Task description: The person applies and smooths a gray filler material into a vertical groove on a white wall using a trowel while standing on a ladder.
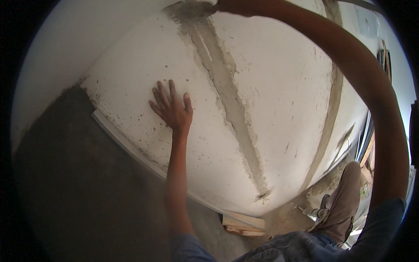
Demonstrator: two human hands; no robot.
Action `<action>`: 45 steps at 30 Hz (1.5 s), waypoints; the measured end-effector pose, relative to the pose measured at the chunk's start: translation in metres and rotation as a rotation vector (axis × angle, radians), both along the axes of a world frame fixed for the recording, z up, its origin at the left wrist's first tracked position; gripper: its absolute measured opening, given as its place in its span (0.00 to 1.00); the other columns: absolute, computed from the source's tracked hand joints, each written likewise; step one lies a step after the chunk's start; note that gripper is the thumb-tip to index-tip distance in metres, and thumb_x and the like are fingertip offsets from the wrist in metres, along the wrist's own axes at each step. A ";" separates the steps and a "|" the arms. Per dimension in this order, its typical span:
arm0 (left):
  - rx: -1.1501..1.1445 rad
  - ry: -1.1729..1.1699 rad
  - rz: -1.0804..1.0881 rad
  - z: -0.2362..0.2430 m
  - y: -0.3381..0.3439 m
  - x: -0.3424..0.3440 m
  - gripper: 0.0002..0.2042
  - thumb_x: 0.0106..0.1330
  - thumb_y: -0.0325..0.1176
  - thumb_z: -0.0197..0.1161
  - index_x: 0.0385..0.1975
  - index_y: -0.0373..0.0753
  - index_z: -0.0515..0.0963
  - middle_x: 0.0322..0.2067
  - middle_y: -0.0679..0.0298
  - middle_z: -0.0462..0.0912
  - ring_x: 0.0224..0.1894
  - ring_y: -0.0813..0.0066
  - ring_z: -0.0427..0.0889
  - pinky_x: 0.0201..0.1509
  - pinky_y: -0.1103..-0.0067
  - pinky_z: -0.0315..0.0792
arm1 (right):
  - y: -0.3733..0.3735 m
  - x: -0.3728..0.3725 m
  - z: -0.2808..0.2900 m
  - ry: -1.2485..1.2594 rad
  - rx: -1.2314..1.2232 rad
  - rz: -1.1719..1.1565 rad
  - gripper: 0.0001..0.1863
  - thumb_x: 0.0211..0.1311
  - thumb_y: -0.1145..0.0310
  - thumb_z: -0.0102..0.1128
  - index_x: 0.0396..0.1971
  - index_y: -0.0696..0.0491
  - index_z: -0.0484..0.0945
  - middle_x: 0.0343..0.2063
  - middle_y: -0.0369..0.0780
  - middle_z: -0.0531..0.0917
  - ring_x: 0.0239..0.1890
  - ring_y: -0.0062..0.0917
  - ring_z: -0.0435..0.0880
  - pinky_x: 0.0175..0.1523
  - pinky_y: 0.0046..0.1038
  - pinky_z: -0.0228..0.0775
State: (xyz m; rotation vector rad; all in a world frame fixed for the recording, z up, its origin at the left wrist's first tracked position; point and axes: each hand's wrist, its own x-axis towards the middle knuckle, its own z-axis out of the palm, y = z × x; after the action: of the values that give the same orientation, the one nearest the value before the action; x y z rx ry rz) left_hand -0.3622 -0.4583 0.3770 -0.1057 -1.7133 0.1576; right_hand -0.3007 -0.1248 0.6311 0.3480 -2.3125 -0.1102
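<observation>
My left hand (172,107) lies flat on the white wall (279,87) with its fingers spread, holding nothing. My right arm arches over the right side to the top edge, where my right hand (231,6) is closed on a trowel (192,10) smeared with grey mortar. The trowel is against the upper end of a filled strip of grey mortar (233,107), which runs down the wall to a small hole with wires (263,195). The top edge cuts off part of my right hand and the trowel.
A second grey strip (331,105) runs down the wall farther right. At the wall's foot lie wooden pieces (243,223) beside a pale edge strip (131,147). A dark grey surface (87,183) fills the lower left. My bent leg (345,205) is at lower right, near stacked materials (369,148).
</observation>
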 end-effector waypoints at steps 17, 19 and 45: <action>0.051 0.060 -0.088 0.008 0.036 -0.017 0.31 0.75 0.59 0.41 0.72 0.48 0.60 0.74 0.50 0.53 0.76 0.46 0.49 0.74 0.43 0.39 | 0.009 0.003 -0.003 0.246 0.358 -0.041 0.19 0.69 0.56 0.48 0.35 0.51 0.87 0.34 0.47 0.87 0.39 0.44 0.87 0.41 0.44 0.80; -0.002 -0.002 0.021 -0.001 -0.011 0.009 0.31 0.75 0.59 0.41 0.73 0.48 0.60 0.74 0.50 0.53 0.76 0.46 0.50 0.74 0.42 0.40 | -0.041 -0.008 -0.027 0.104 0.169 0.098 0.19 0.70 0.55 0.48 0.37 0.50 0.87 0.35 0.47 0.87 0.40 0.44 0.87 0.42 0.45 0.80; 0.005 0.015 -0.028 -0.001 0.013 -0.007 0.34 0.74 0.60 0.42 0.74 0.47 0.58 0.75 0.51 0.50 0.77 0.46 0.48 0.74 0.43 0.38 | 0.058 -0.035 -0.020 0.093 0.239 -0.036 0.23 0.70 0.50 0.48 0.36 0.51 0.86 0.39 0.45 0.88 0.43 0.45 0.86 0.46 0.46 0.79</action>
State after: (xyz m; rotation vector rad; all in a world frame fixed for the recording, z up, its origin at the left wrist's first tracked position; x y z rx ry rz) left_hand -0.3695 -0.4452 0.3756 -0.1247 -1.6964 0.1327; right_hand -0.3353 -0.0672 0.6114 0.4126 -2.2174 -0.4148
